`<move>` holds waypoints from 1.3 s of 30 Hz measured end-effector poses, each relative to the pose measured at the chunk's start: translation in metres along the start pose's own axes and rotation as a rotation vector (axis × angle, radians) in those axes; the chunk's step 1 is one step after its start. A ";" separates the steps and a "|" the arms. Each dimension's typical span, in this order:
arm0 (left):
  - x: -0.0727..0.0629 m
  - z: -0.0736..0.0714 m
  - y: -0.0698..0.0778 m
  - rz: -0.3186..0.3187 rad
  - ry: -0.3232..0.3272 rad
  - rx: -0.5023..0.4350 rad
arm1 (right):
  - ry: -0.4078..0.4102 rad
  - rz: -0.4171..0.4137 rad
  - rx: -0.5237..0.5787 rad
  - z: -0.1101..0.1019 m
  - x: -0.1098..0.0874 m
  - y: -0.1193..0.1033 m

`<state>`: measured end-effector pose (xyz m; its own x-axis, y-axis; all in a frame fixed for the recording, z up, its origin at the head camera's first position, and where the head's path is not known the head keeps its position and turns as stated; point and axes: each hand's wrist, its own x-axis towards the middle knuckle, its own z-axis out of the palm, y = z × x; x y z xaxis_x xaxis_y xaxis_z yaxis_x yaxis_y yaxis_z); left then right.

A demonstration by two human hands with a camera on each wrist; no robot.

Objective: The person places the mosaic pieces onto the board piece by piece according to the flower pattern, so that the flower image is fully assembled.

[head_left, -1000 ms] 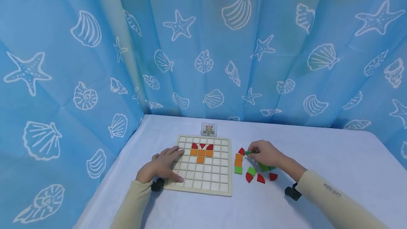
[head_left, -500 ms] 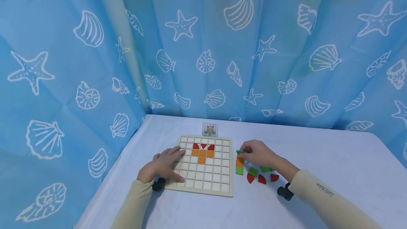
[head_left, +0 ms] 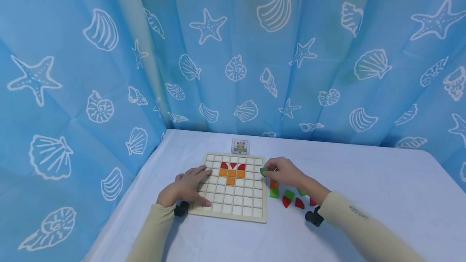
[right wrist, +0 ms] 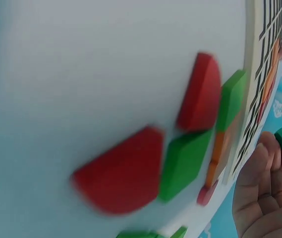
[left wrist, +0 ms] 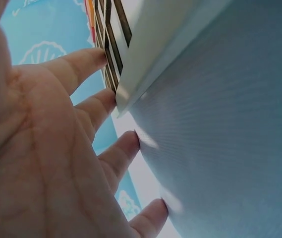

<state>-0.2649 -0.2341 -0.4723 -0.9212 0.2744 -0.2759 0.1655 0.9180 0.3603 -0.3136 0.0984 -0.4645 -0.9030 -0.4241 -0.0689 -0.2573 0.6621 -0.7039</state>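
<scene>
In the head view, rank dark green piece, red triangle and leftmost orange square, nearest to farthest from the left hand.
1. Leftmost orange square: on the grid board.
2. Red triangle: farther right there.
3. Dark green piece: rightmost, pinched by right hand.

Dark lettering point(head_left: 359, 212) on the person's beige right sleeve point(head_left: 364, 228), one short line running along the forearm near the cuff; looks like it starts with L, rest too small and blurred to read. No other text, number or brand legible in any view.
</scene>
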 end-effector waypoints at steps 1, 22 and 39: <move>0.000 0.000 0.000 0.001 -0.002 0.000 | 0.000 -0.003 0.009 0.002 0.001 -0.001; 0.003 0.000 -0.004 0.014 -0.003 0.004 | -0.041 -0.050 0.168 0.045 0.039 -0.049; 0.003 -0.001 -0.006 0.025 -0.007 0.023 | -0.086 -0.050 0.099 0.074 0.057 -0.072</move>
<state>-0.2691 -0.2388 -0.4739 -0.9143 0.2992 -0.2729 0.1965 0.9171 0.3470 -0.3209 -0.0188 -0.4703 -0.8561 -0.5090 -0.0893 -0.2621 0.5767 -0.7738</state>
